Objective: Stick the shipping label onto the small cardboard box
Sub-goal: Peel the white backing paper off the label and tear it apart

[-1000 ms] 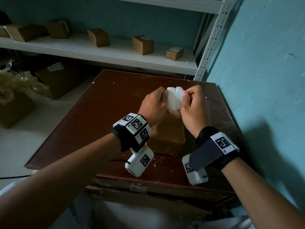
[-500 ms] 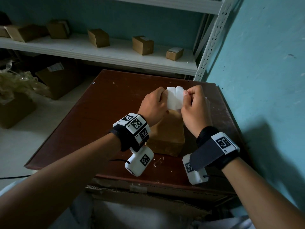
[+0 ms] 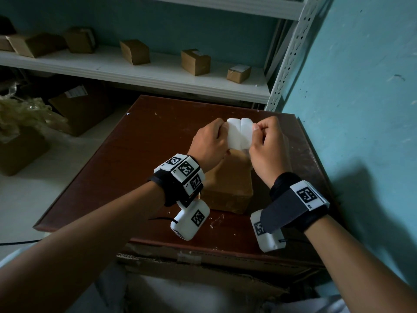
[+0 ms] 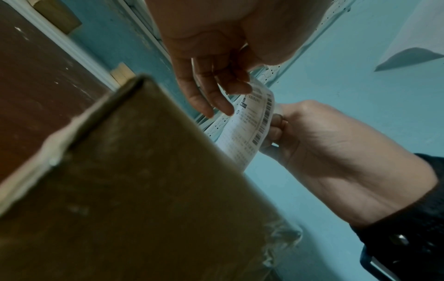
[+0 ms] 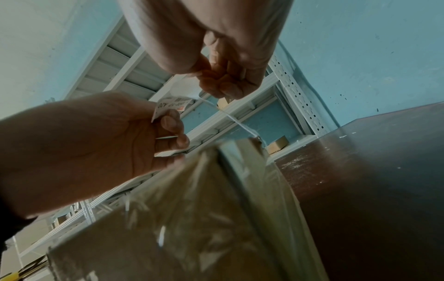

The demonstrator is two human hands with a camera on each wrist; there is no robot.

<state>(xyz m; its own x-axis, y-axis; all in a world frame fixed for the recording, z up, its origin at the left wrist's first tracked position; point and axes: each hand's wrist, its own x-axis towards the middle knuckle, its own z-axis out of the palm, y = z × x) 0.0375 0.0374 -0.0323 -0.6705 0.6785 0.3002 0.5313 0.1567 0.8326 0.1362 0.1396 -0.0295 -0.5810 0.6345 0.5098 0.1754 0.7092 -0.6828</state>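
A small brown cardboard box [image 3: 228,188] stands on the dark brown table [image 3: 135,154]. Just above its far end I hold the white shipping label [image 3: 239,134], curled, between both hands. My left hand [image 3: 223,132] pinches its left edge and my right hand [image 3: 255,129] pinches its right edge. In the left wrist view the printed label [image 4: 250,129] with barcodes hangs between the left fingers [image 4: 216,102] and the right hand [image 4: 278,129], over the box [image 4: 134,190]. The right wrist view shows my right hand [image 5: 223,89] pinching a thin sheet and my left hand [image 5: 173,131] gripping the label [image 5: 173,103].
A white shelf [image 3: 158,73] behind the table carries several small cardboard boxes [image 3: 195,62]. A teal wall [image 3: 349,109] runs close along the right. Larger boxes [image 3: 76,109] and crumpled plastic [image 3: 20,114] lie on the floor to the left.
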